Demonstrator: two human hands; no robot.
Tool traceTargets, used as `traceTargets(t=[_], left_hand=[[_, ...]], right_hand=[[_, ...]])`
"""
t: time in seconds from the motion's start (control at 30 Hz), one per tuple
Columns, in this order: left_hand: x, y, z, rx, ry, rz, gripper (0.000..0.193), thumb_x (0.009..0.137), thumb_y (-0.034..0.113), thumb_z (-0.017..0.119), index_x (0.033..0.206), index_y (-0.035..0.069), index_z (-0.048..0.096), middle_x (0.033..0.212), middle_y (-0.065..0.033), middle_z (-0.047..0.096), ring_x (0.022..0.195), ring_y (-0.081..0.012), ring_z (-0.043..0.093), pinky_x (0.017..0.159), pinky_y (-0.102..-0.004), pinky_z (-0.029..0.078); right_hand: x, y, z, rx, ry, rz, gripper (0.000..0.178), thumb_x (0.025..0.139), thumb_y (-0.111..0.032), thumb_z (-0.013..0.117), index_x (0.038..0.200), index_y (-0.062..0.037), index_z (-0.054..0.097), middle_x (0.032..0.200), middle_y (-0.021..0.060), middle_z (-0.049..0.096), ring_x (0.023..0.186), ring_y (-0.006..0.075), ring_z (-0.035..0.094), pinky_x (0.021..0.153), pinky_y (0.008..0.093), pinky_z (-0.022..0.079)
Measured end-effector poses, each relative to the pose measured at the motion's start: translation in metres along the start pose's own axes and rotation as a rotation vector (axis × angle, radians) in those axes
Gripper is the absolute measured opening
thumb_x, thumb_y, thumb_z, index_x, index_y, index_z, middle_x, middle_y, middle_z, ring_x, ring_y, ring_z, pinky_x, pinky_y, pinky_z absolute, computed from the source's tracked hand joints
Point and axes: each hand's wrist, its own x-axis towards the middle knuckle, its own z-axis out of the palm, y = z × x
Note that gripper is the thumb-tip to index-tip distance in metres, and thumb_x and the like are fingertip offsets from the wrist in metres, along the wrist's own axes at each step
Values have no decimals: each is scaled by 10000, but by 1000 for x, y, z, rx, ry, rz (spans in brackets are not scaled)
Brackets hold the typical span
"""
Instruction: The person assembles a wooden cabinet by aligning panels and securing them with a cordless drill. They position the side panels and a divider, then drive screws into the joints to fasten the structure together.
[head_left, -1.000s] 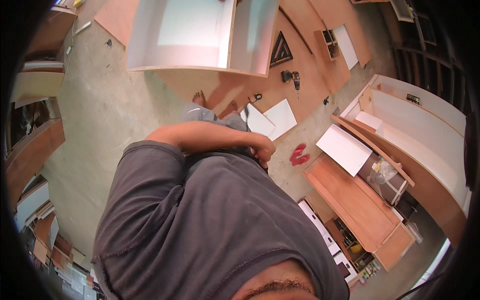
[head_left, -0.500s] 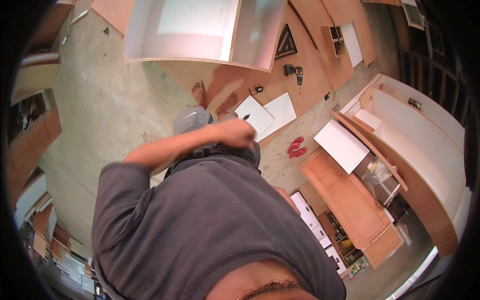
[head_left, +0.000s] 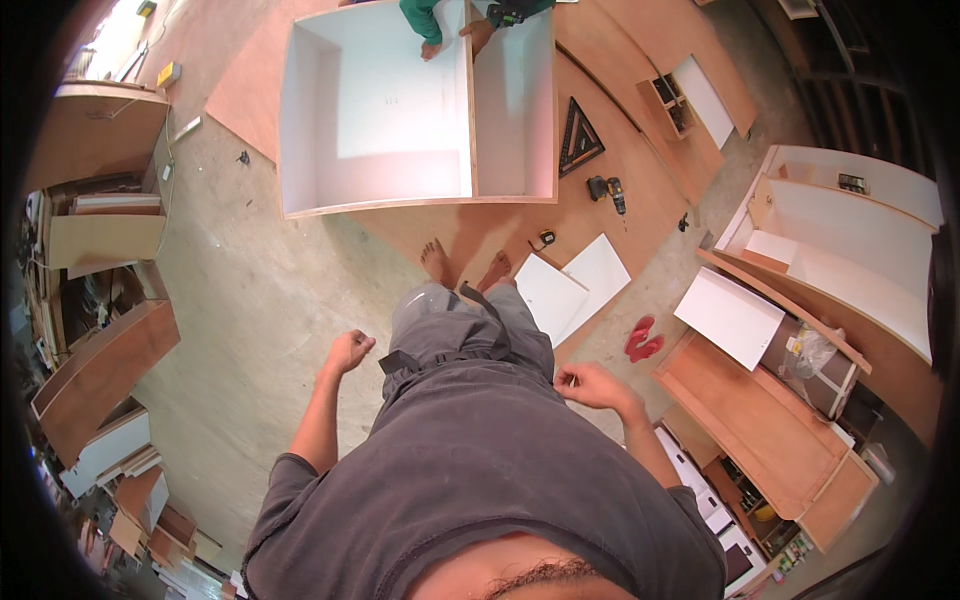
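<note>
My left hand (head_left: 349,352) hangs beside my left hip, over the bare concrete floor, its fingers curled in with nothing visible in them. At the right side of my waist is my right hand (head_left: 590,385), thumb and fingers drawn together in a pinch. A tiny pale spot shows at those fingertips; I cannot make out what it is. A black strap (head_left: 484,302) lies across the front of my grey shorts. Beyond my bare feet stands an open wooden cabinet (head_left: 420,208) with white inner faces and one upright divider (head_left: 469,120).
A co-worker's green sleeve (head_left: 420,15) and hands reach over the cabinet's far side, with a power tool (head_left: 505,14). On brown boards lie a cordless drill (head_left: 608,192), tape measure (head_left: 542,239), black triangular square (head_left: 578,138) and white panels (head_left: 598,280). Red flip-flops (head_left: 642,340) lie right.
My left arm has swung from across my body out to the left. My right hand has come into fuller view. The view has shifted, and the co-worker's arms now show over the cabinet.
</note>
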Motion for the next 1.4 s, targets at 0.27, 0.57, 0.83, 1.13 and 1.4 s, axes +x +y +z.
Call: traceTargets(t=[0.27, 0.57, 0.83, 1.13, 1.4], left_hand=[[29, 30, 28, -301, 37, -71, 412, 970, 378, 660, 985, -31, 703, 830, -110, 734, 744, -180, 690, 725, -358, 550], [127, 88, 39, -272, 192, 48, 368, 994, 335, 645, 952, -29, 670, 787, -80, 694, 735, -158, 645, 688, -321, 509], [281, 194, 66, -37, 371, 380, 316, 1041, 285, 621, 1039, -29, 647, 834, -86, 660, 797, -151, 623, 757, -325, 512], [456, 234, 89, 125, 691, 612, 515, 1045, 525, 504, 1102, 55, 707, 1041, -136, 729, 965, -281, 693, 873, -430, 533], [454, 235, 95, 337, 439, 403, 675, 1066, 631, 324, 942, 86, 703, 684, -104, 658, 701, -338, 659, 711, -469, 509]], right_hand=[[106, 30, -108, 43, 423, -85, 268, 922, -268, 728, 1005, -15, 702, 907, 118, 741, 806, 215, 693, 748, 362, 543], [361, 105, -148, 18, 576, -333, 282, 935, -281, 680, 1010, -10, 698, 967, 195, 733, 899, 357, 704, 798, 438, 549], [519, 169, -85, -159, 691, -608, 252, 940, -258, 689, 1006, -16, 709, 946, 159, 718, 886, 359, 691, 809, 458, 550], [583, 202, -72, -496, 733, -668, 505, 923, -537, 675, 881, -34, 683, 838, 145, 677, 808, 350, 679, 722, 472, 548], [578, 194, -70, -582, 680, -620, 584, 883, -608, 691, 978, -32, 701, 901, 150, 700, 854, 364, 683, 752, 466, 543]])
